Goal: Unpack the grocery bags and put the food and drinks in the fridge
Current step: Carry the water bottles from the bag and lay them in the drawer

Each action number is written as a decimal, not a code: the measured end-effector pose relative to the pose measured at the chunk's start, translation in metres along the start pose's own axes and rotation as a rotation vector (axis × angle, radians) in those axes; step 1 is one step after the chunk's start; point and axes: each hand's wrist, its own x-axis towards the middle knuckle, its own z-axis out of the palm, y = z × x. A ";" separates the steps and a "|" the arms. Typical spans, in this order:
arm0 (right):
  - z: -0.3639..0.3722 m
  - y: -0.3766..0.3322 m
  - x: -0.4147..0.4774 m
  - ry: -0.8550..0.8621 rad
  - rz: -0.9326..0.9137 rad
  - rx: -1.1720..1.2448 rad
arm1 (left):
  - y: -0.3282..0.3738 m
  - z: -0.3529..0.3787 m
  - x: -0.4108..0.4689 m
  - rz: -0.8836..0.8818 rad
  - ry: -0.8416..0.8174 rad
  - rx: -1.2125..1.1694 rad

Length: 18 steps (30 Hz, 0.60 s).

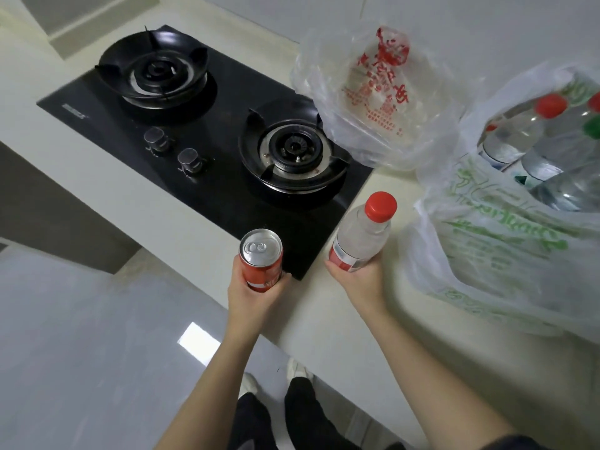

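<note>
A pale bench (324,319) carried a black stove (201,164). At lower centre the left hand (251,295) gripped a red can (261,259); the right hand (360,280) gripped a water bottle (360,237), beside a bag (493,254) at right.

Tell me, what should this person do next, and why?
Probably carry both to the fridge, which is out of view: the left hand grips the red can, the right hand the water bottle, so neither can lift the bottles left in the green-printed bag.
</note>
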 end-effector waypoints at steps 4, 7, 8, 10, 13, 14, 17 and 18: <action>0.001 0.008 0.001 0.025 -0.006 -0.038 | -0.006 0.000 0.002 -0.012 0.017 0.021; 0.004 0.002 0.000 0.066 -0.048 -0.081 | -0.006 0.000 0.003 -0.023 0.023 0.013; 0.003 -0.002 0.000 0.061 -0.050 -0.063 | -0.004 -0.001 0.003 -0.025 0.027 0.007; -0.002 -0.009 0.000 0.008 0.018 0.004 | 0.001 -0.002 0.002 -0.028 0.027 -0.005; -0.005 -0.018 -0.004 -0.101 0.078 0.089 | 0.013 -0.005 -0.002 -0.031 0.046 -0.030; -0.005 -0.022 -0.006 -0.112 0.067 0.126 | 0.019 -0.006 -0.004 -0.030 0.055 -0.048; -0.006 -0.043 -0.011 -0.168 0.068 0.250 | 0.039 -0.011 -0.008 -0.042 0.073 -0.133; -0.007 -0.051 -0.012 -0.184 0.061 0.285 | 0.046 -0.013 -0.009 -0.044 0.081 -0.167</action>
